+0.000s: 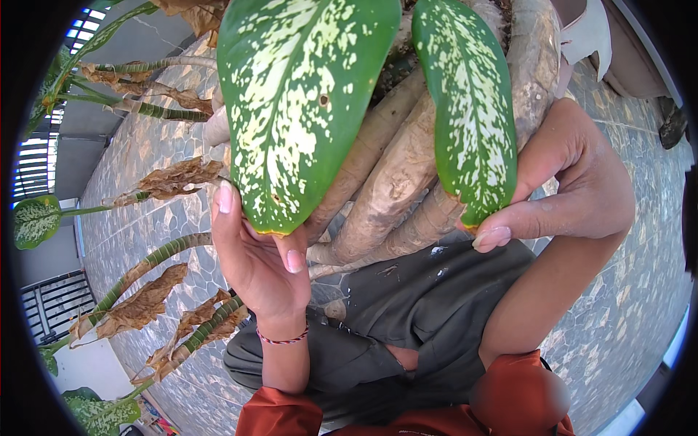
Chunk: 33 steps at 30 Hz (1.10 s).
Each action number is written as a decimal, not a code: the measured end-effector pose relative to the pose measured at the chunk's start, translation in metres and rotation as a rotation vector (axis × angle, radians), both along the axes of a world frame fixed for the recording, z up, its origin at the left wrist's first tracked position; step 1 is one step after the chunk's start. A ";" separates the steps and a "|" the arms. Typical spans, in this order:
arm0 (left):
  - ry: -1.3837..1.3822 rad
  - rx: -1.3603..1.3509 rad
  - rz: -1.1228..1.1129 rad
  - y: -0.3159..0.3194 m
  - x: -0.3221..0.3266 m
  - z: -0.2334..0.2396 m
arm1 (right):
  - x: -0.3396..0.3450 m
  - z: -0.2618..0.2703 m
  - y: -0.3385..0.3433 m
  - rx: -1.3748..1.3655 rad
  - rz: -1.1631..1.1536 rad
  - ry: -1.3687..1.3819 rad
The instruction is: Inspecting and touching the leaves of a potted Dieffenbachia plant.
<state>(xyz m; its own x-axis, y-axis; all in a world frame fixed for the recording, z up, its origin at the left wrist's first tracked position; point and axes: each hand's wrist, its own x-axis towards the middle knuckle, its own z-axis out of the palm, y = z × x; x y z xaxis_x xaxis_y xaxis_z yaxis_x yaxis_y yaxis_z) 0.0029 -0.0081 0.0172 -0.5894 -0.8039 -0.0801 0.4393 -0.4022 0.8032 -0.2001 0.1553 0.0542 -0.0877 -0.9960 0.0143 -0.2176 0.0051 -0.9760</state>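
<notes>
Two green leaves with cream speckles, of a dieffenbachia by their look, hang before me. The broad leaf (300,109) has a small brown hole and a yellow-brown edge at its tip. My left hand (259,245) is behind and beside that tip, palm up, one finger under it; whether it pinches the leaf is unclear. My right hand (567,185) grips the tip of the narrower leaf (474,114) between thumb and fingers. This leaf has a ragged, browned notch near its tip. Thick tan plant stems (387,180) run behind both leaves.
Ringed green stems (174,248) with dry brown leaves (144,300) reach in from the left. A broken-edged pot (627,49) is at the upper right. Stone-patterned tiles (616,305) cover the floor. My legs in dark trousers (436,294) are folded below the stems.
</notes>
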 end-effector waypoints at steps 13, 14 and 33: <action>-0.024 -0.052 0.021 0.001 -0.003 0.001 | -0.001 0.007 0.000 0.049 -0.001 0.031; -0.046 -0.040 0.037 0.001 -0.003 0.002 | -0.001 0.008 0.000 0.059 -0.008 0.024; -0.040 -0.874 -0.110 0.002 -0.001 -0.015 | 0.005 0.012 0.001 0.051 -0.034 -0.037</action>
